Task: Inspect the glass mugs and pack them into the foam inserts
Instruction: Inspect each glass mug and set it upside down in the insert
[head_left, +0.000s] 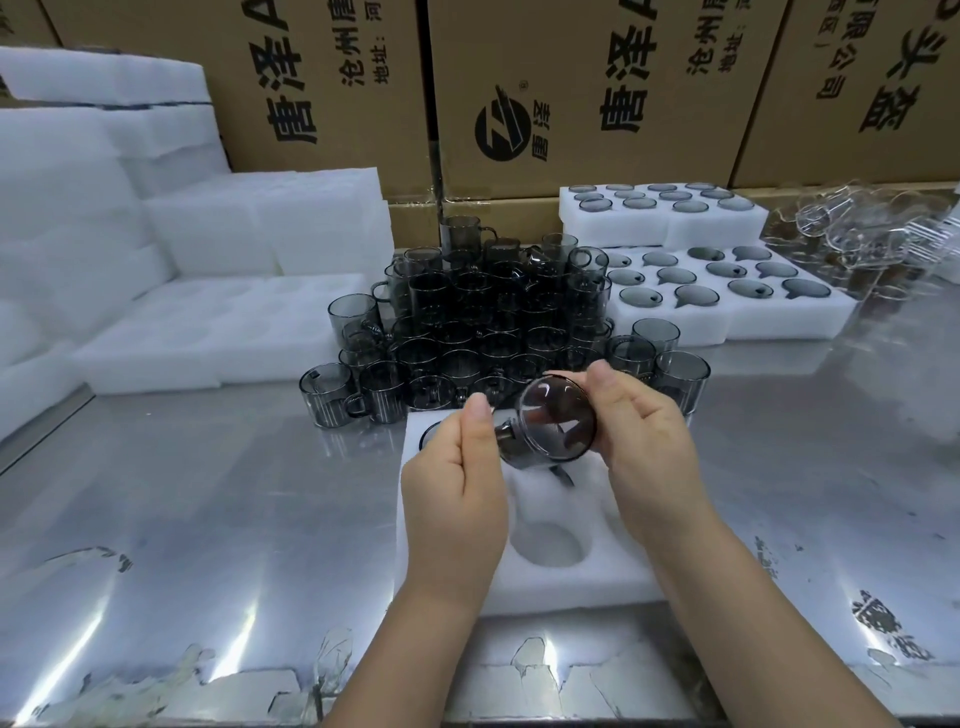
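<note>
**Mug held over the insert, empty pocket at 6 o'clock**

Closest to the person, on the steel table (208, 519), lies a white foam insert (608, 577). Its near pocket (548, 543) is empty. Above the middle of the insert both hands hold one smoky glass mug (550, 421) in the air.

The left hand (457, 467) is at 9 o'clock of the mug, and its curled fingers meet the far, smaller-looking end. The right hand (644, 452) is at 3 o'clock and wraps the wide end, thumb on the top of the rim. The long axis of the mug is tilted, so one round end faces up toward the person; I cannot tell whether this end is the mouth or the bottom. The handle (563, 475) hangs down toward 6 o'clock, toward the empty pocket.

I judge this is inspection, and the packing will need the mug turned upright and lowered toward 6 o'clock. Both hands are equally near.

At 10 o'clock of the insert a dark rim (430, 432) shows, half hidden. Further at 12 o'clock stands the pile of mugs (493, 322), at 1 o'clock the filled inserts (727, 327), and behind all, cardboard boxes (571, 78).
</note>
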